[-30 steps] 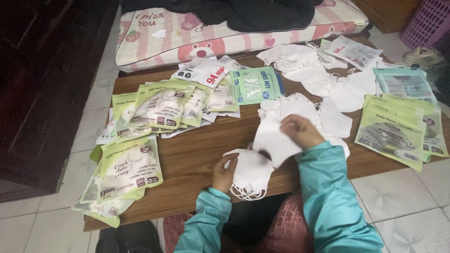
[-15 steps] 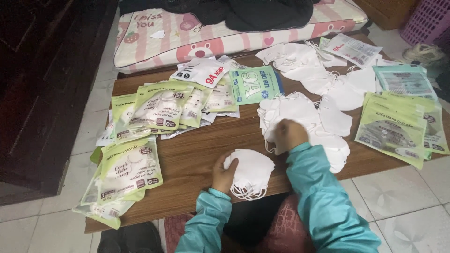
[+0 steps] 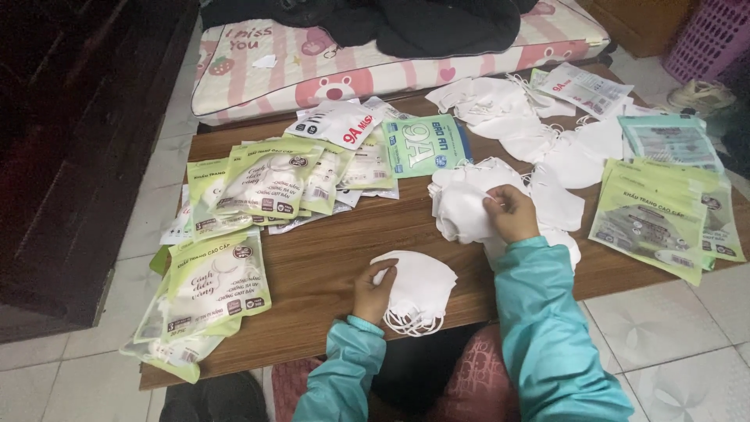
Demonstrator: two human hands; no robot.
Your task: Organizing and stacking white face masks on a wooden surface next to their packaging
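Observation:
My left hand (image 3: pixel 373 291) rests on the near edge of the wooden table (image 3: pixel 320 258) and grips a small stack of white face masks (image 3: pixel 418 291) with ear loops hanging off the front. My right hand (image 3: pixel 512 212) reaches into a loose pile of white masks (image 3: pixel 469 199) at the table's middle, fingers pinching one mask. Both arms wear teal sleeves.
Green and white packets of masks (image 3: pixel 269 181) lie fanned at the left, more (image 3: pixel 205 289) at the front-left corner. Empty green pouches (image 3: pixel 660 223) are stacked at the right. Further loose masks (image 3: pixel 547 133) lie behind. A pink striped mattress (image 3: pixel 312 66) lies beyond the table.
My right hand left the stack by my left hand and moved back up into the loose pile. The left hand kept its hold on the stack.

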